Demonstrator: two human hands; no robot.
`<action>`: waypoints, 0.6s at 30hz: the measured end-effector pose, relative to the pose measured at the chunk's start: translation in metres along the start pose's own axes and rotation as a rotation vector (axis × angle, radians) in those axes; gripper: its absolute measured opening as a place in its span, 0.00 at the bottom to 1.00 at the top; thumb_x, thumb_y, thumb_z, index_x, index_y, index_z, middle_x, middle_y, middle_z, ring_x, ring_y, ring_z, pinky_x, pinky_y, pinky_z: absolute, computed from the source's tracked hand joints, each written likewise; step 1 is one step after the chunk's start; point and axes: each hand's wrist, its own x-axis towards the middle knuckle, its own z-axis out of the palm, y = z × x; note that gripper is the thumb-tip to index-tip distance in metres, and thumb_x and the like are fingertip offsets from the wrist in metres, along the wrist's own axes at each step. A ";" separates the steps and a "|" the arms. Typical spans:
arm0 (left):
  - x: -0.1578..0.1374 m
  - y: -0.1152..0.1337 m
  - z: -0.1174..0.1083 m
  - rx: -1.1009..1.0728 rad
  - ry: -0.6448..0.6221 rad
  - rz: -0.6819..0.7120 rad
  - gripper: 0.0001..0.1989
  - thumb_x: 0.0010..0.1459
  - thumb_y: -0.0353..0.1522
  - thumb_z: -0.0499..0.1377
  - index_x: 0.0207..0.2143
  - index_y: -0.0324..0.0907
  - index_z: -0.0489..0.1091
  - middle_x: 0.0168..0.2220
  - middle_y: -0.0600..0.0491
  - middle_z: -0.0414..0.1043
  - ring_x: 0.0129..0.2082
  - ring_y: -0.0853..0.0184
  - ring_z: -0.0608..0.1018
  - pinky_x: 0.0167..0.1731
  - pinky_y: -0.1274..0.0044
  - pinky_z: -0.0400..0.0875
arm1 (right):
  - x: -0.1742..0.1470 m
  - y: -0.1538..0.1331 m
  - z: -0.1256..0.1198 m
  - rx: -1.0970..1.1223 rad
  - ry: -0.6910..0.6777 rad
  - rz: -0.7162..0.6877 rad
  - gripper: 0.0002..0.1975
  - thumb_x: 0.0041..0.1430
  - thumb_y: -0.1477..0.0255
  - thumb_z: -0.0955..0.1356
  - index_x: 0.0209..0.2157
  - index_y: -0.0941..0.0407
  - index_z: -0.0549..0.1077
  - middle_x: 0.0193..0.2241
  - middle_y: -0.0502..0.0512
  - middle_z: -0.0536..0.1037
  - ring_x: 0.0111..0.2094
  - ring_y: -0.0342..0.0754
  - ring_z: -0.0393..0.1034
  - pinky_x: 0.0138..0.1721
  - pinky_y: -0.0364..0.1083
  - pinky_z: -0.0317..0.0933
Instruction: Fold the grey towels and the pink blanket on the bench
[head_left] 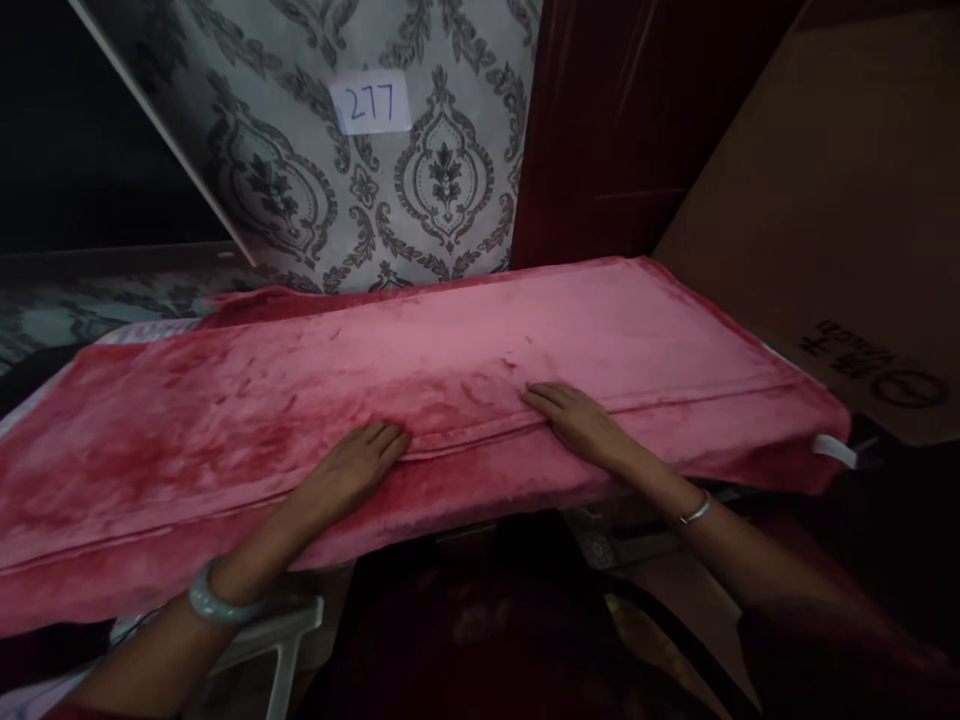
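A pink plush blanket [465, 340] lies spread and folded over in layers across the surface before me. One layer's edge runs lengthwise along its near side, under both hands. My left hand [358, 465] rests palm down on that edge, left of the middle, fingers laid on the fabric. To its right, my right hand [576, 418] also lies on the edge, its fingers stretched out across the plush. Neither palm shows. A white tag [835, 451] sticks out at the blanket's near right corner.
Behind the blanket stands a patterned wall with a paper marked 277 [371, 102]. A dark screen [105, 140] is at the upper left, a dark red door or panel [607, 130] at the back. A large cardboard box [840, 200] borders the right. Below left is a white plastic frame [281, 650].
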 end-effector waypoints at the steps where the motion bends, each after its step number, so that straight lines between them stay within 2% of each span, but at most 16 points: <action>1: -0.001 -0.001 0.001 0.007 0.017 -0.024 0.25 0.62 0.21 0.48 0.57 0.42 0.72 0.54 0.44 0.76 0.54 0.59 0.77 0.55 0.66 0.72 | 0.001 0.001 -0.001 -0.032 -0.008 0.025 0.28 0.67 0.82 0.59 0.65 0.53 0.67 0.63 0.61 0.70 0.62 0.54 0.65 0.61 0.59 0.63; 4: -0.006 -0.005 0.004 0.046 0.059 -0.112 0.25 0.62 0.22 0.48 0.59 0.40 0.71 0.55 0.41 0.76 0.54 0.57 0.78 0.54 0.66 0.73 | 0.002 0.005 -0.006 -0.114 -0.030 0.113 0.30 0.65 0.83 0.60 0.65 0.54 0.67 0.64 0.61 0.68 0.63 0.56 0.64 0.60 0.59 0.64; 6: -0.012 -0.009 0.007 0.072 0.083 -0.147 0.25 0.62 0.23 0.48 0.59 0.39 0.72 0.54 0.40 0.76 0.53 0.56 0.78 0.52 0.66 0.74 | -0.001 0.010 -0.012 -0.131 -0.026 0.153 0.29 0.63 0.84 0.60 0.64 0.55 0.69 0.63 0.63 0.70 0.62 0.55 0.66 0.60 0.58 0.65; 10: -0.019 -0.015 0.017 0.056 0.126 -0.161 0.26 0.62 0.24 0.47 0.57 0.41 0.74 0.54 0.41 0.77 0.53 0.56 0.79 0.52 0.66 0.74 | -0.011 0.016 -0.014 -0.066 0.003 0.160 0.28 0.63 0.85 0.60 0.62 0.57 0.71 0.60 0.62 0.72 0.61 0.53 0.68 0.61 0.56 0.64; 14: -0.018 -0.019 0.015 -0.010 0.094 -0.109 0.24 0.61 0.27 0.47 0.50 0.44 0.79 0.48 0.45 0.81 0.48 0.57 0.82 0.49 0.67 0.77 | -0.018 0.018 -0.006 0.066 0.008 0.165 0.29 0.64 0.84 0.58 0.63 0.54 0.71 0.61 0.61 0.71 0.64 0.54 0.64 0.63 0.60 0.62; 18: -0.005 -0.025 -0.007 -0.130 0.176 -0.011 0.19 0.63 0.37 0.50 0.47 0.50 0.79 0.46 0.51 0.82 0.45 0.59 0.83 0.46 0.70 0.79 | -0.021 0.025 -0.012 0.236 0.010 0.113 0.26 0.67 0.77 0.62 0.64 0.53 0.69 0.62 0.62 0.70 0.65 0.55 0.62 0.65 0.62 0.59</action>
